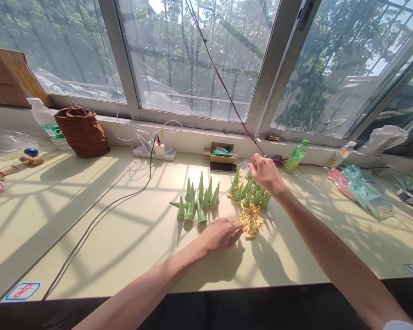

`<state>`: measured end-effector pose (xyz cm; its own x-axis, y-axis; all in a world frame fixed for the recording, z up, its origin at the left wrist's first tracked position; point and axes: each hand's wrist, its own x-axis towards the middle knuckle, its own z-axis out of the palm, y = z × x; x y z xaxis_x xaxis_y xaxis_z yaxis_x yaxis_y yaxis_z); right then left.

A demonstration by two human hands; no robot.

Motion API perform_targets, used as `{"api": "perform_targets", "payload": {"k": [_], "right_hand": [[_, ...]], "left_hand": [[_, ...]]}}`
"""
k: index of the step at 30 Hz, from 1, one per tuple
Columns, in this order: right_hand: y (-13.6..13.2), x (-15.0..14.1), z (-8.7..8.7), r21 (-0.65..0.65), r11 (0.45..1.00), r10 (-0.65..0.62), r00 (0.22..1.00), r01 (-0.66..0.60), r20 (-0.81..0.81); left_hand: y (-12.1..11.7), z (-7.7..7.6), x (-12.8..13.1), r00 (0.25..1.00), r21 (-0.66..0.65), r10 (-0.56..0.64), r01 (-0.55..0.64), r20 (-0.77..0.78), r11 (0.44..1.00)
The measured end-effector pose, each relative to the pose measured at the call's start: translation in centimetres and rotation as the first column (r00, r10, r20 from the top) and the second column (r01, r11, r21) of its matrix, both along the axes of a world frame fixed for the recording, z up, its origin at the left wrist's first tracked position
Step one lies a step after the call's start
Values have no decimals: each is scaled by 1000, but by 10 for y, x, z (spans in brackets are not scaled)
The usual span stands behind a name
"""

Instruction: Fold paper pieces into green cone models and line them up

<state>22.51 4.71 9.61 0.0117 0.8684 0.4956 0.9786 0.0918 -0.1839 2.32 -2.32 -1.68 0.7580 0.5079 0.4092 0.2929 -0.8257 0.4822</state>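
Observation:
My left hand (221, 234) rests on the pale yellow table (89, 215), its fingers curled and pinched at the edge of a pile of small yellow pieces (250, 220). My right hand (265, 175) is raised over a cluster of upright green cones (249, 191), fingers closed on the top of one cone. A second group of green cones (198, 199) stands just left of the yellow pile, one lying on its side. What the left fingers hold is hidden.
A power strip (154, 152) with cables, a brown bag (82, 130), a water bottle (48, 123), a small cardboard box (220, 153), a dark phone (223, 167), a green drink bottle (296, 156) and plastic packets (363, 190) line the windowsill side.

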Motion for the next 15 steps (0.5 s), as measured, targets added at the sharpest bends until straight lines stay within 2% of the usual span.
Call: {"api": "perform_targets", "payload": {"k": [6,15], "right_hand": [[0,2,0,-117,988,-91,992,101,89],[1,4,-3,-163,981,-89,988,109,125]], "left_hand": [[-1,7,0,989,30,9,-5,-148,1000],[-4,8,-1,983,4,29,-29,-183,1000]]}}
